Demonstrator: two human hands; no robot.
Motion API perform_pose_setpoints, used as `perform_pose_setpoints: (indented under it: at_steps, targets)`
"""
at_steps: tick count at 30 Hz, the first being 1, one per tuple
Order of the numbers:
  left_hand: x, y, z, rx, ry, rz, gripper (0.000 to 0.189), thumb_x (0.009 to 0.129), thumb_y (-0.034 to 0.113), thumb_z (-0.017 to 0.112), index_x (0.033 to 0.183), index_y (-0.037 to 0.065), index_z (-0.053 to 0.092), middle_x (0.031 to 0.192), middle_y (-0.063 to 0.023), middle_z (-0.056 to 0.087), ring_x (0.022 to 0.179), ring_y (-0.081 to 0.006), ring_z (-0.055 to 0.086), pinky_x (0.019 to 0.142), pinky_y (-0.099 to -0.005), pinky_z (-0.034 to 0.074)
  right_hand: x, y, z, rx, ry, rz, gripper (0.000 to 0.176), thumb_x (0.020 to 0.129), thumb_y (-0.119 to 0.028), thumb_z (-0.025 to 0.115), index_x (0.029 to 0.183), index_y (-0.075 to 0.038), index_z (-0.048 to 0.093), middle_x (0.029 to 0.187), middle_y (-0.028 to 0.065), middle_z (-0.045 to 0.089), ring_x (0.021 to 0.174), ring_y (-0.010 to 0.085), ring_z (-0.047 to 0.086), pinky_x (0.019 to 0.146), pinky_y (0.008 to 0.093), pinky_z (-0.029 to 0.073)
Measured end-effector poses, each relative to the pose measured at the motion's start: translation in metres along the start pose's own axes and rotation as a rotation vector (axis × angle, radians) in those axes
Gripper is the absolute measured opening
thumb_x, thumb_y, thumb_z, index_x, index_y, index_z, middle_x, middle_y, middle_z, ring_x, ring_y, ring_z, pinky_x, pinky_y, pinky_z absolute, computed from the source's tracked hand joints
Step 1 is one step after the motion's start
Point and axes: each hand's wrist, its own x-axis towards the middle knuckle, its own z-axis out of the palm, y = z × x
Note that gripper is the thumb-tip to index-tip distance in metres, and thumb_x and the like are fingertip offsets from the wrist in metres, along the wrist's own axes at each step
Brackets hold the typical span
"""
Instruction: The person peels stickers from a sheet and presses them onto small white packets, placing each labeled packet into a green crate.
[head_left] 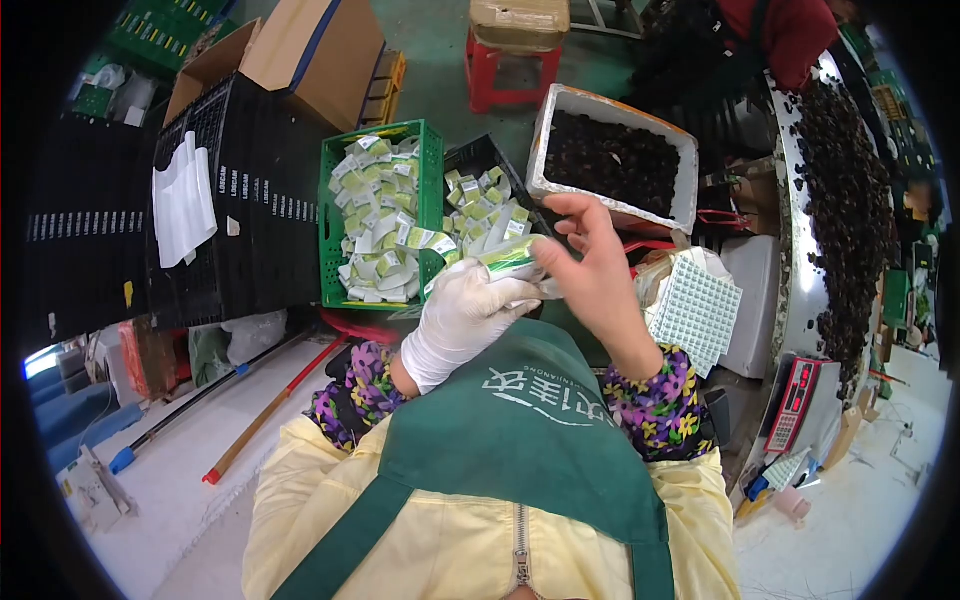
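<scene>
Your gloved left hand grips the green-and-white packet, which could slip if pinched loosely, your right hand half-open beside it.

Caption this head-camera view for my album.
White-gloved left hand grips a shiny green packet, bare right hand at its end, near a green plastic crate of white-and-green pieces.

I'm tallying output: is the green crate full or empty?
Full, or nearly: white-and-green packets are heaped across the green crate, hiding its floor.
</scene>
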Motion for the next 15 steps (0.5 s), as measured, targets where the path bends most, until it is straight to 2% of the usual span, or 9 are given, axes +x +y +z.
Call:
perform_pose_setpoints:
  at_steps: [1, 2, 4, 6, 9, 12, 13, 14, 15]
  targets:
    - [0.001, 0.000, -0.001, -0.002, 0.001, 0.003, 0.018, 0.070, 0.013, 0.077, 0.087, 0.017, 0.072, 0.093, -0.0080, 0.070, 0.077, -0.0274, 0.064, 0.068, -0.0363, 0.049, 0.002, 0.001, -0.001, 0.143, 0.055, 0.136, 0.033, 0.087, -0.003, 0.061, 0.117, -0.001, 0.049, 0.099, 0.0039, 0.056, 0.091, 0.0098, 0.052, 0.085, 0.0235, 0.044]
    - [0.002, -0.001, -0.002, 0.026, 0.048, 0.071, 0.019, 0.069, 0.012, 0.077, 0.087, 0.016, 0.072, 0.095, -0.0082, 0.069, 0.078, -0.0283, 0.064, 0.069, -0.0368, 0.049, 0.001, -0.002, -0.001, 0.141, 0.055, 0.136, 0.033, 0.087, -0.003, 0.061, 0.117, -0.001, 0.049, 0.099, 0.0039, 0.056, 0.091, 0.0098, 0.052, 0.085, 0.0235, 0.044]
    - [0.006, -0.003, -0.001, 0.054, 0.093, 0.137, 0.021, 0.067, 0.012, 0.077, 0.087, 0.016, 0.071, 0.096, -0.0084, 0.069, 0.079, -0.0291, 0.064, 0.070, -0.0373, 0.050, 0.001, -0.011, -0.002, 0.434, -0.182, 0.395, 0.037, 0.088, -0.006, 0.060, 0.122, -0.001, 0.045, 0.106, 0.0069, 0.058, 0.097, 0.0120, 0.054, 0.088, 0.0252, 0.044]
    - [0.010, -0.005, 0.005, 0.125, 0.190, 0.271, 0.026, 0.066, 0.018, 0.074, 0.092, 0.021, 0.072, 0.085, -0.0052, 0.066, 0.072, -0.0274, 0.062, 0.067, -0.0377, 0.050, 0.002, -0.010, -0.004, 0.419, -0.187, 0.391, 0.037, 0.089, -0.008, 0.060, 0.122, -0.001, 0.045, 0.107, 0.0074, 0.058, 0.098, 0.0123, 0.055, 0.089, 0.0259, 0.043]
    - [0.015, 0.001, -0.002, 0.285, 0.197, 0.371, 0.027, 0.066, 0.017, 0.073, 0.093, 0.020, 0.072, 0.087, -0.0053, 0.067, 0.072, -0.0268, 0.062, 0.068, -0.0376, 0.050, 0.005, -0.005, -0.004, 0.390, -0.192, 0.379, 0.038, 0.090, -0.011, 0.059, 0.123, -0.001, 0.044, 0.110, 0.0086, 0.059, 0.102, 0.0131, 0.055, 0.093, 0.0274, 0.042]
    - [0.016, -0.001, -0.001, 0.242, 0.155, 0.375, 0.027, 0.067, 0.015, 0.074, 0.093, 0.019, 0.073, 0.087, -0.0063, 0.067, 0.072, -0.0266, 0.062, 0.067, -0.0360, 0.051, 0.004, 0.003, -0.012, 0.409, -0.214, 0.405, 0.037, 0.093, -0.013, 0.056, 0.125, -0.002, 0.044, 0.107, 0.0064, 0.058, 0.099, 0.0117, 0.055, 0.092, 0.0267, 0.041]
    - [0.014, -0.004, -0.002, 0.241, 0.153, 0.376, 0.027, 0.067, 0.015, 0.074, 0.093, 0.019, 0.073, 0.087, -0.0063, 0.067, 0.072, -0.0266, 0.062, 0.067, -0.0360, 0.051, 0.003, 0.006, -0.018, 0.400, -0.140, 0.298, 0.038, 0.093, -0.016, 0.057, 0.126, -0.002, 0.043, 0.105, 0.0056, 0.057, 0.096, 0.0104, 0.054, 0.088, 0.0250, 0.042]
    - [0.010, -0.010, -0.003, 0.086, 0.111, 0.257, 0.024, 0.070, 0.013, 0.074, 0.093, 0.016, 0.072, 0.086, -0.0068, 0.068, 0.073, -0.0240, 0.063, 0.068, -0.0338, 0.051, 0.002, 0.008, -0.025, 0.389, -0.067, 0.192, 0.039, 0.094, -0.018, 0.057, 0.126, -0.002, 0.043, 0.102, 0.0047, 0.056, 0.094, 0.0091, 0.053, 0.083, 0.0234, 0.043]
    - [0.007, -0.013, -0.004, -0.068, 0.071, 0.137, 0.021, 0.073, 0.011, 0.074, 0.093, 0.013, 0.072, 0.086, -0.0073, 0.068, 0.075, -0.0215, 0.064, 0.069, -0.0315, 0.051, 0.000, 0.006, -0.033, 0.258, -0.008, 0.110, 0.037, 0.095, -0.019, 0.055, 0.126, -0.003, 0.044, 0.102, 0.0033, 0.054, 0.095, 0.0086, 0.050, 0.084, 0.0226, 0.041]
